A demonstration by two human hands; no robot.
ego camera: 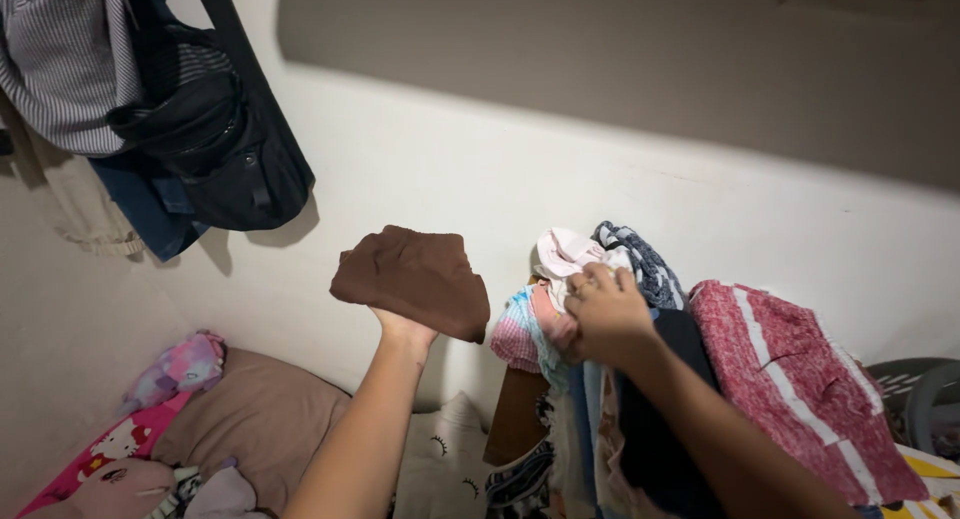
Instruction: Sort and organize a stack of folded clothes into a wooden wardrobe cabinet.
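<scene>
pale wall (560,179), hung bags (215,149), pillows (260,419) beside heaped clothes (760,379).

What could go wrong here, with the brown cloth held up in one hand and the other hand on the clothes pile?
The left hand grips the folded brown cloth only at its lower edge, so it may unfold or slip. The right hand presses into a tall, uneven clothes pile; pulling there could topple pieces onto the pillow below. The red striped garment hangs off the pile's side and might slide.

Matt brown cloth (412,277); coarse red knit (790,379)
</scene>
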